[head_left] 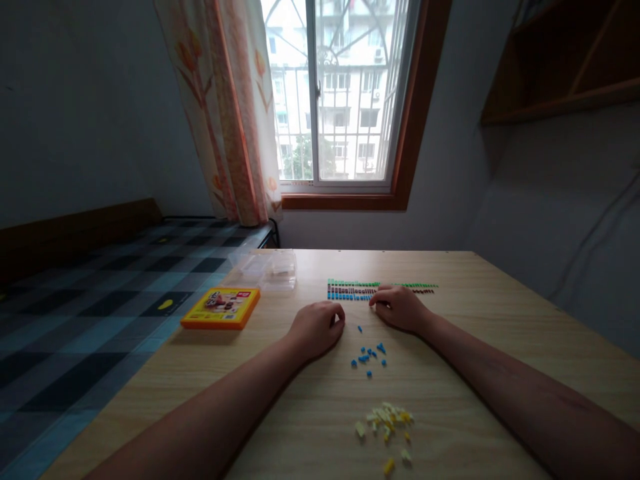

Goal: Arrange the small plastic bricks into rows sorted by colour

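Small building bricks lie in neat rows on the table: a green row [350,283], a brown row [345,291] and a blue row [343,297]. My right hand [403,308] is closed, its fingertips at the right end of the blue row; whatever it pinches is hidden. It covers part of the brown row. My left hand [316,328] rests on the table left of the rows, fingers curled and thumb against the index finger; their contents cannot be made out. Between my forearms is a loose group of blue bricks [365,359], with one blue brick [359,329] nearer the hands.
A pile of pale and bright yellow bricks [387,417] lies at the table's near side. To the left are a flat yellow-orange box [220,308] and clear plastic trays [270,270]. A bed with a checked cover [115,280] adjoins the table [500,320].
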Motion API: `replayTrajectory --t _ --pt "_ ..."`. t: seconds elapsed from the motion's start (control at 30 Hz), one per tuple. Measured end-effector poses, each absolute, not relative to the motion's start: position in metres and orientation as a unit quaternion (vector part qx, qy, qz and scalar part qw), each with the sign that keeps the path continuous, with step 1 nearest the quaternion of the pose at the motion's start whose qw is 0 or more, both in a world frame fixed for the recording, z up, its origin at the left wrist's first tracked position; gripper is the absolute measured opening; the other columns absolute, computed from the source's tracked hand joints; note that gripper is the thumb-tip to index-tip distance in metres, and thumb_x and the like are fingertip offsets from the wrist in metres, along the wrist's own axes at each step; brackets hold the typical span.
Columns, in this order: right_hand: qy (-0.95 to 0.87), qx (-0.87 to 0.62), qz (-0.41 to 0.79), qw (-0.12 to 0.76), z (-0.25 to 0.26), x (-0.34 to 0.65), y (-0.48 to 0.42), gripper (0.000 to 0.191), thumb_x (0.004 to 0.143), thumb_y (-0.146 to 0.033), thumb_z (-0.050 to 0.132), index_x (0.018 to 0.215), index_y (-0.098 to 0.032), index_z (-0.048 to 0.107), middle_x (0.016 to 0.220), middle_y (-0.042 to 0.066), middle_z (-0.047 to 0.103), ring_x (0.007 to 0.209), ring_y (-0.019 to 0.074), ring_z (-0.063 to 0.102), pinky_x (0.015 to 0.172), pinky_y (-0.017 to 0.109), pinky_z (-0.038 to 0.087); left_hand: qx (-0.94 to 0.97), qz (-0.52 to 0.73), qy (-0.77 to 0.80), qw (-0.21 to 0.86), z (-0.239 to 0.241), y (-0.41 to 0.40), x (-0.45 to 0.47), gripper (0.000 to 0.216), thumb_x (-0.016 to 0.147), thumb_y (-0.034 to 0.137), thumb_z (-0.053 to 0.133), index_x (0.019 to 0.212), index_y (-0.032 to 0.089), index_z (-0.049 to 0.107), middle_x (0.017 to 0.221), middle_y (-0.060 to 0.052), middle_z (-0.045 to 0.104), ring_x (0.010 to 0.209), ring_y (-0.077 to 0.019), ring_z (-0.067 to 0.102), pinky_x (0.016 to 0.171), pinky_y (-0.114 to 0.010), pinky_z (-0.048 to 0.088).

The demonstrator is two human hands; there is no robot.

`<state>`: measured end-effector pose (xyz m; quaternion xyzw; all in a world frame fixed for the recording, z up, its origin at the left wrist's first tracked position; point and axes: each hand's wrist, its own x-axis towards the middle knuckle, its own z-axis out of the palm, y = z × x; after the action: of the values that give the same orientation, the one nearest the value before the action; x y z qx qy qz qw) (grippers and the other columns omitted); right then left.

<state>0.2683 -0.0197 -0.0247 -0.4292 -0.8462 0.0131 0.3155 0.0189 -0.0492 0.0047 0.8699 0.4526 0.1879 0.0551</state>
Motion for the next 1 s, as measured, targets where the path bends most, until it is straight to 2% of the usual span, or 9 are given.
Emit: replayTrajectory --t 0.8,1.0 --pt "-0.841 -0.435 0.034 0.319 -0.0181 0.2649 -0.0242 0.022 0.074 -0.01 0.054 0.077 -0.02 0.074 0.077 0.002 0.067 0.065 0.0129 0.057 0.063 0.024 0.041 0.87 0.187 0.453 0.061 0.0068 -0.0501 0.0187 0.014 0.083 0.025 0.053 0.083 0.022 0.067 0.08 -0.001 0.069 0.071 -0.0146 0.059 0.063 -0.025 0.039" --pt "-0.83 -0.405 0.142 0.356 -0.0155 0.2639 -0.0232 0.025 0.072 -0.009 0.051 0.078 -0.017 0.074 0.067 0.001 0.063 0.059 0.0117 0.052 0.059 0.023 0.038 0.869 0.183 0.455 0.059 0.0062 -0.0504 0.0186 0.016 0.083 0.025 0.053 0.084 0.023 0.068 0.082 -0.001 0.069 0.073 -0.0153 0.06 0.065 -0.025 0.041"
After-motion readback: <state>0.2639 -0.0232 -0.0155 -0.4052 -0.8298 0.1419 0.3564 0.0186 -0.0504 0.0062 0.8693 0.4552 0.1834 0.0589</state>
